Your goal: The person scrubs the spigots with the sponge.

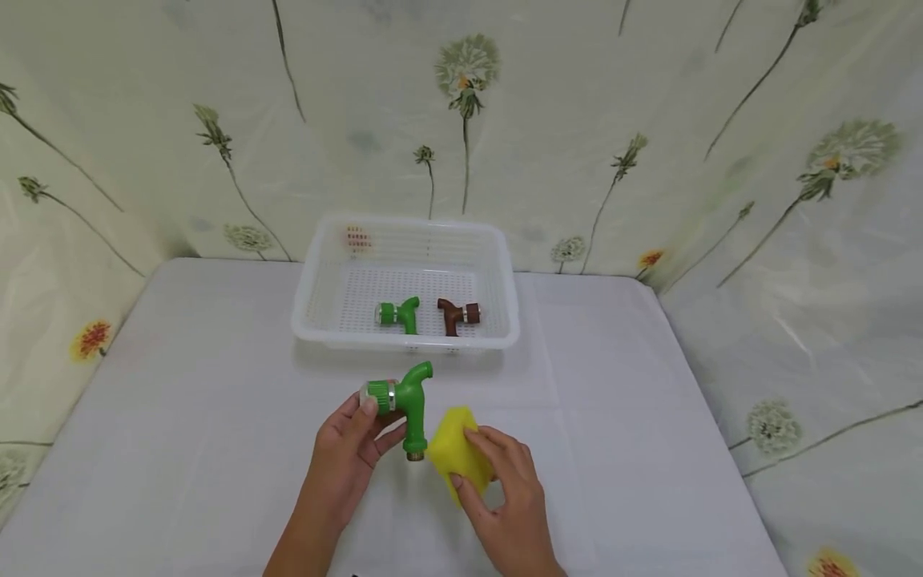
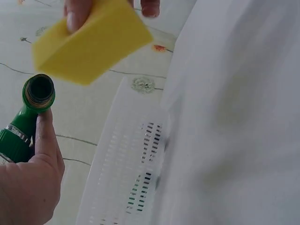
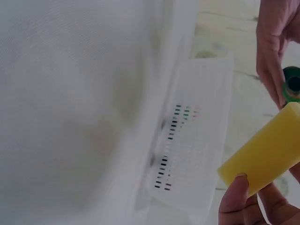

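A green tap (image 1: 413,401) with a ribbed knob and a brass-coloured threaded end is held by my left hand (image 1: 351,449), thumb and fingers around the knob. Its threaded opening faces the camera in the left wrist view, where the tap (image 2: 29,105) is at the left. My right hand (image 1: 512,497) pinches a yellow sponge (image 1: 456,449) between thumb and fingers, close beside the tap's lower end. In the right wrist view the sponge (image 3: 265,150) lies across the fingers, and part of the tap (image 3: 291,84) shows past it.
Behind the hands stands a white perforated basket (image 1: 404,343) on the white-covered table (image 1: 634,449). Inside it lie another green tap (image 1: 407,314) and a brown tap (image 1: 453,314). A flower-patterned curtain (image 1: 346,96) surrounds the table's back and sides.
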Tool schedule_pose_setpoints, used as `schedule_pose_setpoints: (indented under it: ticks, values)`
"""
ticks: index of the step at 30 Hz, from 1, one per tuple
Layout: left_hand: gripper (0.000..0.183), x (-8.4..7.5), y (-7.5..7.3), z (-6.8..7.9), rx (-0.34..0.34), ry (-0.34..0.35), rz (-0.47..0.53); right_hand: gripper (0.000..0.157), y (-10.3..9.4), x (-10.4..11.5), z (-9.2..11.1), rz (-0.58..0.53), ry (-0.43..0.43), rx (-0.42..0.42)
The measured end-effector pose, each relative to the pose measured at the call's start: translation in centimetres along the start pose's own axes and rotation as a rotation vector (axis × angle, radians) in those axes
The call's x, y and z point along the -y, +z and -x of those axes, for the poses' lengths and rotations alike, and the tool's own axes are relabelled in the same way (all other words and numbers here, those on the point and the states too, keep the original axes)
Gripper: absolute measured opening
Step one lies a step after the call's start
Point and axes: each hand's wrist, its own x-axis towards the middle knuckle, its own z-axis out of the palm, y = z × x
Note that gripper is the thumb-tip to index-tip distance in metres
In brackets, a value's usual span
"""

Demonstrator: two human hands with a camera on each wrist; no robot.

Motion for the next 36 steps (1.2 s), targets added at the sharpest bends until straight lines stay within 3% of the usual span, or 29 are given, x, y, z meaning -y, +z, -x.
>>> schedule_pose_setpoints:
  ticks: [4, 9, 14, 19, 26, 31, 36]
  values:
    - [0.052, -2.2, -1.1, -2.6, -0.092, 0.055, -0.079, 0.051, -0.3, -0.9, 0.9, 0.0, 0.05, 0.0]
    - [0.054, -6.0, -2.3, -7.1, -0.177, 0.165, -0.139, 0.049, -0.2, -1.6, 2.2, -0.013, 0.072, -0.002]
    - [0.059, -8.1, -3.1, -11.1, -0.236, 0.164, -0.214, 0.049, -0.2, -1.7, 2.7, -0.026, 0.077, -0.007]
    - [0.06, -8.0, -3.8, -13.9, -0.3, 0.119, -0.343, 0.05, -0.5, -1.7, 2.7, -0.021, 0.079, -0.015]
    - [0.058, -7.0, -3.7, -17.3, -0.383, 0.048, -0.577, 0.05, -0.8, -1.6, 3.2, -0.009, 0.123, -0.044]
    - [0.054, -6.9, -3.8, -18.6, -0.41, -0.02, -0.796, 0.05, -0.8, -1.6, 3.4, -0.019, 0.14, -0.049]
    - [0.05, -6.8, -4.2, -19.6, -0.392, -0.115, -1.005, 0.049, -0.7, -1.7, 3.4, -0.032, 0.166, -0.046]
